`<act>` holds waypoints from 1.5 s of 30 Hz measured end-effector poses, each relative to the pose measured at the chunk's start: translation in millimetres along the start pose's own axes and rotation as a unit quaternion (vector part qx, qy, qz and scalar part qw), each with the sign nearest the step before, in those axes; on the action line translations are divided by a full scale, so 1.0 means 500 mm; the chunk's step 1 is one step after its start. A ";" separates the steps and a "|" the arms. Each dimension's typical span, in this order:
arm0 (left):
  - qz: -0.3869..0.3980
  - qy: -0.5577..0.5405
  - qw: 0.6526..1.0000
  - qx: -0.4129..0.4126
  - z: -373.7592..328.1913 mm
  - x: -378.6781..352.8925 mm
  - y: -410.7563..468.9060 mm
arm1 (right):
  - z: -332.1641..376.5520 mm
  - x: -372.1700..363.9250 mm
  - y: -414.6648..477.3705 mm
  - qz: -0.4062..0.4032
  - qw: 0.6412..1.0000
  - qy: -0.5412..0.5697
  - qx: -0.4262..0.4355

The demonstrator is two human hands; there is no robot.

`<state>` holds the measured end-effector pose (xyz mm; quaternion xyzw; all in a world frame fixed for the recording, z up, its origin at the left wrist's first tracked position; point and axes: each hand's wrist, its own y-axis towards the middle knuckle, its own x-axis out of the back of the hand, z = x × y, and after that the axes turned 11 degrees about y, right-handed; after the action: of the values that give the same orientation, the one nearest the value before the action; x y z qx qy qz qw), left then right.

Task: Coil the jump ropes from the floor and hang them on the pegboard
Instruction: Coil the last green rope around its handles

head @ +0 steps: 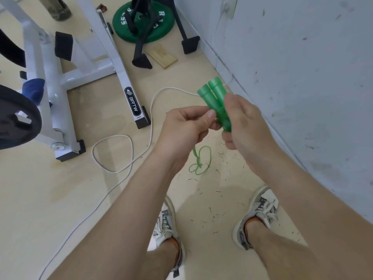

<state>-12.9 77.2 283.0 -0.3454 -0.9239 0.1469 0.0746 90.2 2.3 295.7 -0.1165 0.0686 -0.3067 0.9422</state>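
Both hands — left hand [187, 126], right hand [242, 122] — gripping green handles [214, 96]; rope [199, 160] dangling

Translucent green plastic handles [216, 102] (smooth), glossy white metal frame [119, 63].

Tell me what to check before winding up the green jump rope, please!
1. Both green handles together, side by side: ok.
2. Handles gripped: ok, the right hand wraps them and the left hand pinches them.
3. Green cord free of knots: cannot tell, it hangs in small tangled-looking loops.
4. Green cord clear of the white cable on the floor: ok, they look apart.
5. Shoes off the cord: ok.
6. Pegboard within reach: cannot tell, it is not in view.
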 end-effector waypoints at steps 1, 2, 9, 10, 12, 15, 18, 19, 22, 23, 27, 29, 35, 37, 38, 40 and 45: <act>0.009 -0.003 1.000 -0.005 -0.002 0.007 0.000 | 0.005 0.009 0.004 0.003 1.000 0.025 -0.009; 0.021 -0.013 1.000 -0.005 -0.003 0.014 0.000 | 0.014 0.017 0.005 0.017 0.998 0.051 -0.027; 0.292 0.073 0.954 0.017 -0.010 0.076 -0.006 | 0.048 0.081 0.005 0.341 0.931 -0.027 -0.124; 0.322 0.114 0.940 0.016 -0.008 0.079 -0.008 | 0.048 0.084 0.004 0.377 0.914 -0.059 -0.135; 0.341 0.171 0.924 0.025 -0.004 0.082 -0.009 | 0.046 0.083 0.001 0.417 0.888 -0.121 -0.151; 0.325 0.214 0.920 0.049 -0.006 0.085 -0.009 | 0.046 0.072 -0.006 0.445 0.855 -0.201 -0.173; 0.259 0.310 0.914 0.036 -0.012 0.072 -0.012 | 0.037 0.056 -0.011 0.404 0.814 -0.370 -0.191; 0.219 0.335 0.916 0.029 -0.013 0.063 -0.011 | 0.029 0.051 -0.011 0.373 0.803 -0.425 -0.190; 0.096 0.402 0.910 -0.035 -0.007 0.029 -0.009 | 0.008 0.037 -0.006 0.284 0.825 -0.461 -0.164; 0.061 0.426 0.900 -0.065 -0.005 0.020 -0.009 | 0.004 0.037 -0.001 0.254 0.844 -0.444 -0.160; -0.039 0.445 0.882 -0.148 -0.009 0.001 -0.019 | 0.007 0.050 0.010 0.157 0.924 -0.269 -0.223; -0.077 0.444 0.877 -0.169 -0.015 -0.001 -0.022 | 0.008 0.052 0.011 0.143 0.944 -0.193 -0.228; -0.096 0.364 0.916 -0.140 -0.024 0.007 -0.017 | 0.008 0.048 0.012 0.115 0.963 -0.036 -0.239; -0.087 0.317 0.936 -0.124 -0.024 0.006 -0.017 | 0.009 0.049 0.014 0.080 0.970 -0.014 -0.229; -0.082 0.300 0.943 -0.121 -0.024 0.003 -0.019 | 0.010 0.050 0.015 0.063 0.974 -0.007 -0.218; -0.072 0.275 0.951 -0.119 -0.027 -0.002 -0.024 | 0.012 0.051 0.017 0.037 0.981 0.010 -0.192; -0.027 0.187 0.981 -0.035 -0.034 0.017 -0.018 | 0.013 0.049 0.011 0.067 0.985 0.023 -0.157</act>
<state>-20.8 80.2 302.1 -0.3437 -0.9073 0.0455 0.2381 114.4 -7.0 299.2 -0.2515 0.1448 -0.2310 0.9287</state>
